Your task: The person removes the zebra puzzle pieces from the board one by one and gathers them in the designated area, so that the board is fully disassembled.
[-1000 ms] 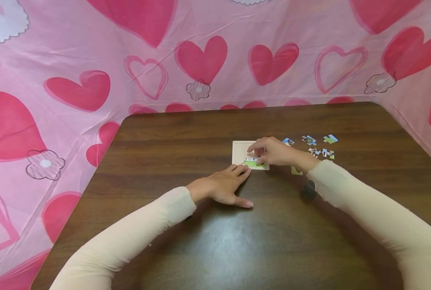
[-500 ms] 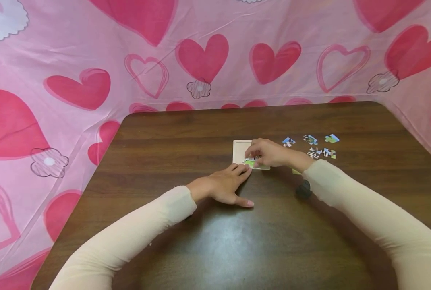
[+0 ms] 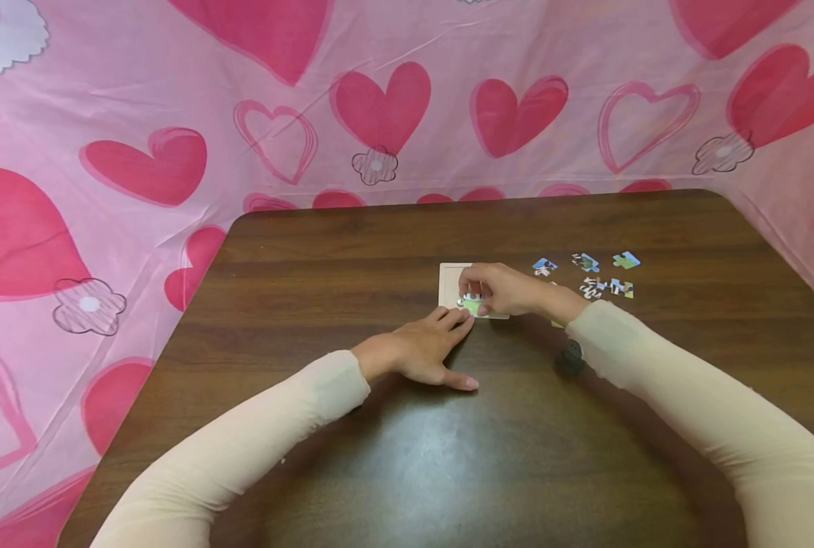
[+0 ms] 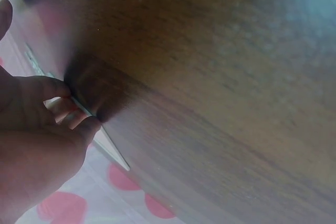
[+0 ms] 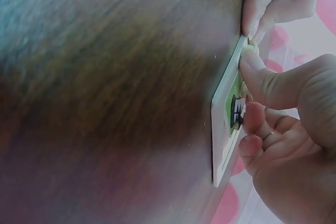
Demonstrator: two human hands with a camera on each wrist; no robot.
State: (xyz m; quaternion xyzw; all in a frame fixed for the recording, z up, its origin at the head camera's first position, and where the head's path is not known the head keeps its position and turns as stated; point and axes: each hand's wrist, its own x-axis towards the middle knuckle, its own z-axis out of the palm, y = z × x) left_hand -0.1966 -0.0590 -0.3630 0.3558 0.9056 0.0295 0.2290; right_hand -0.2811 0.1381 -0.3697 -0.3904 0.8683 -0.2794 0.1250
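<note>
A small pale wooden puzzle tray point(image 3: 450, 278) lies flat on the table. Green and black-and-white puzzle pieces point(image 5: 234, 109) sit along its near side. My right hand point(image 3: 510, 289) is over the tray, its thumb and curled fingers pinching a puzzle piece point(image 3: 472, 307) close over the tray's near part. The fingers partly hide that piece. My left hand point(image 3: 429, 350) is spread palm down, its fingertips at the tray's near left corner and its thumb pointing out to the right. In the left wrist view its fingers point(image 4: 86, 128) rest along the tray's edge.
Several loose puzzle pieces point(image 3: 593, 288) lie on the brown wooden table point(image 3: 325, 266) to the right of the tray, some partly behind the right forearm. A dark round device point(image 3: 570, 358) hangs below the right wrist. A pink heart-print cloth point(image 3: 441, 137) surrounds the table.
My right hand has shifted slightly left over the tray, and its fingers have curled in closer to the near pieces. The left hand stays in place at the tray's corner.
</note>
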